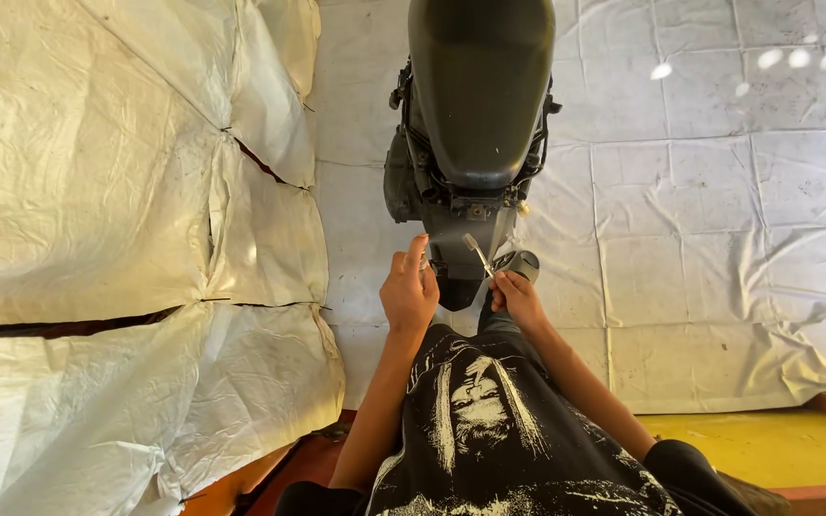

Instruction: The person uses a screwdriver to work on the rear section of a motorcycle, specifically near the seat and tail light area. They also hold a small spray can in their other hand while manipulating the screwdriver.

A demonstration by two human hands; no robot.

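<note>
A slim metal tool (477, 253), pale silver and rod-like with a slightly broader tip, is pinched in the fingers of the right hand (516, 298), which is closed around its lower end. Its long axis runs on a slant, from the hand up and to the left, so the free tip points at the rear underside of the scooter (475, 124) just below the seat; whether it is a wrench or a driver is hard to tell at this size. The scooter stands upright seen from behind and above, its dark glossy seat (480, 76) stretching away from the person, with bare grey frame parts and wiring exposed under the tail. The left hand (409, 291) is raised just beside the tail, fingers loosely curled with the forefinger lifted toward the frame; it seems to grip nothing, though its palm side is hidden. Both hands are near each other, with the scooter's dark lower tail piece between them. White woven tarpaulin (719, 210) covers the ground around the machine
</note>
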